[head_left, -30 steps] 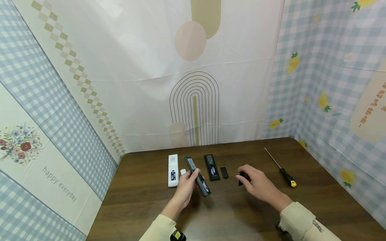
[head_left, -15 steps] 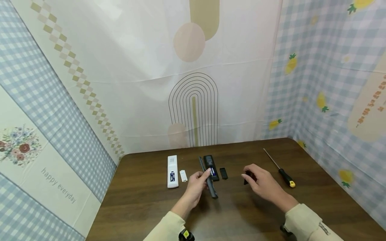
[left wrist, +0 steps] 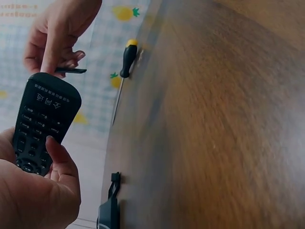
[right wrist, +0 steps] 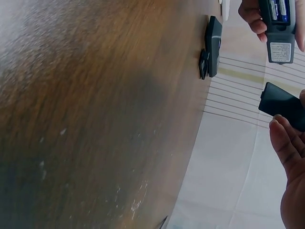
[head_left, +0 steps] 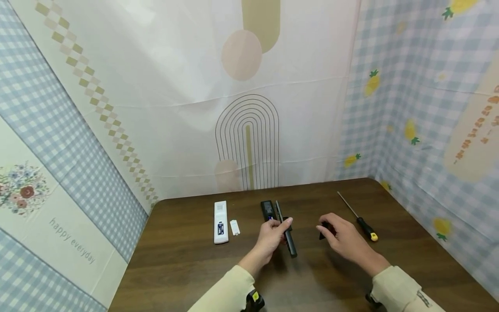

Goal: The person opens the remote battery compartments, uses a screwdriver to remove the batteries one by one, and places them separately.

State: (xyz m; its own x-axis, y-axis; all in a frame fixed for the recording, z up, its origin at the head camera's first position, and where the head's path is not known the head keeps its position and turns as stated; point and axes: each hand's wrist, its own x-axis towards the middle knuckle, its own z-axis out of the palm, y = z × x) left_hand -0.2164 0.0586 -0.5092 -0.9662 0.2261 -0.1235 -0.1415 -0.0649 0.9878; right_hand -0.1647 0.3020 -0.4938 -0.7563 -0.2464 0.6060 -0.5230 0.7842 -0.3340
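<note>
My left hand (head_left: pixel 267 240) grips a black remote control (head_left: pixel 290 246), seen nearly edge-on in the head view and held above the table. Its button side (left wrist: pixel 45 112) faces the left wrist camera. In the right wrist view the back (right wrist: pixel 281 31) shows, with batteries (right wrist: pixel 279 9) in an uncovered compartment. To the right, my right hand (head_left: pixel 343 240) pinches a small black battery cover (right wrist: pixel 282 104), apart from the remote. Another black remote (head_left: pixel 267 209) lies on the table, partly hidden behind my left hand. Its neighbouring black cover (right wrist: pixel 204 63) is largely hidden in the head view.
A white remote (head_left: pixel 220 221) lies back up at the left, batteries visible, with a white battery cover (head_left: pixel 234 227) beside it. A screwdriver (head_left: pixel 365 227) with a black and yellow handle lies at the right. Patterned cloths hang behind the brown table (head_left: pixel 175 260).
My left hand has moved right with the remote and turned it from showing its batteries to nearly edge-on. My right hand has shifted slightly right, still pinching the cover.
</note>
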